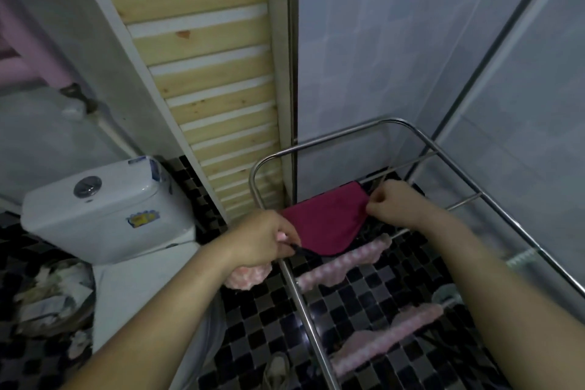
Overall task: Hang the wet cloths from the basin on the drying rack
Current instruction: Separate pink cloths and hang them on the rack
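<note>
A magenta cloth (326, 222) with a dark hem lies spread flat over the far bars of the steel drying rack (316, 144). My left hand (266, 241) pinches its near left corner at the rack's left rail. My right hand (392, 203) pinches the cloth's far right corner. Two pale pink fluffy cloths hang on nearer bars, one (345, 258) just below the magenta cloth and one (389, 336) closer to me. A pink fluffy piece (250, 275) shows under my left hand. No basin is in view.
A white toilet cistern (104, 209) stands to the left, with a bin of crumpled paper (50, 298) beside it. A slatted wooden panel (205, 73) leans against the tiled wall behind the rack. The floor is black-and-grey mosaic tile (262, 320). A glass partition is at the right.
</note>
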`<state>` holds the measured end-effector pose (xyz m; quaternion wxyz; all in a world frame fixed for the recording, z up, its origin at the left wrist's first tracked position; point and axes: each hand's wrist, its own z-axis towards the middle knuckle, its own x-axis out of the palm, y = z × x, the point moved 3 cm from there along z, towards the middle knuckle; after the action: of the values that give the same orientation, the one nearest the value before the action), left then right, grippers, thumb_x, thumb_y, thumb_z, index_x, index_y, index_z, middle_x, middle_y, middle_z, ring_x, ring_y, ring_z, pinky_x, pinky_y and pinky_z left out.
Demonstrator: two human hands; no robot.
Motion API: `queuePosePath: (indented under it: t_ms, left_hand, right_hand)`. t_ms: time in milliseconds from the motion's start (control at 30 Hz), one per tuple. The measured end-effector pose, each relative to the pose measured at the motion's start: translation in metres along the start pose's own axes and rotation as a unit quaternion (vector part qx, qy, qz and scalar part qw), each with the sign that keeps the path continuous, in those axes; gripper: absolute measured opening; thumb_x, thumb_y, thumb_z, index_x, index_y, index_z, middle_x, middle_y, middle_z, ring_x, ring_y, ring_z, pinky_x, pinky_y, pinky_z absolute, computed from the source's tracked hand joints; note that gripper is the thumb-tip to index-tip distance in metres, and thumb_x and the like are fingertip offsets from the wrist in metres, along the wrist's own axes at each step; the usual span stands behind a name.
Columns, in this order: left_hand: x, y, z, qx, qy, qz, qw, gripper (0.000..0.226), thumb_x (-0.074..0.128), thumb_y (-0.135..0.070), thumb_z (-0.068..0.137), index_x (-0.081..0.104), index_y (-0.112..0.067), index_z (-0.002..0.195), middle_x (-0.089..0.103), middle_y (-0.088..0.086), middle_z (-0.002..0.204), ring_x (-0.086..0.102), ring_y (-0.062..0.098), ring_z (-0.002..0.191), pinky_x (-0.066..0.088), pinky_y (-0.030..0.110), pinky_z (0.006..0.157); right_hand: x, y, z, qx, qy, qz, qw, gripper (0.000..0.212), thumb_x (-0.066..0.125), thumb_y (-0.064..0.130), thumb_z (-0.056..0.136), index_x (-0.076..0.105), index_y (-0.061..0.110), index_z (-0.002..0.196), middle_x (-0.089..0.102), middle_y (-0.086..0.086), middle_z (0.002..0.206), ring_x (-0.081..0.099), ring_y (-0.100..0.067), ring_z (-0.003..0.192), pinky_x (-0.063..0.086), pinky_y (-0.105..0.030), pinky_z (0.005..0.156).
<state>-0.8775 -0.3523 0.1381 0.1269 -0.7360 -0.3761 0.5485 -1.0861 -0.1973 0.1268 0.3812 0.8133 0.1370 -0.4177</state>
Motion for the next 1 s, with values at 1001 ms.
queuePosePath:
  t_ms: [1001]
  left_hand:
    - [-0.008, 0.041, 0.015, -0.063, -0.261, 0.135, 0.954, 0.018, 0.056, -0.032, 0.095, 0.07, -0.022, 0.096, 0.062, -0.005, 0.095, 0.061, 0.017, 0.081, 0.045, 0.028, 0.064]
  right_hand:
    - [0.029, 0.006, 0.024, 0.038, -0.28, 0.106, 0.953, 0.019, 0.068, 0.007, 0.083, 0.053, 0.018, 0.087, 0.058, -0.002, 0.09, 0.054, -0.02, 0.082, 0.039, -0.028, 0.069]
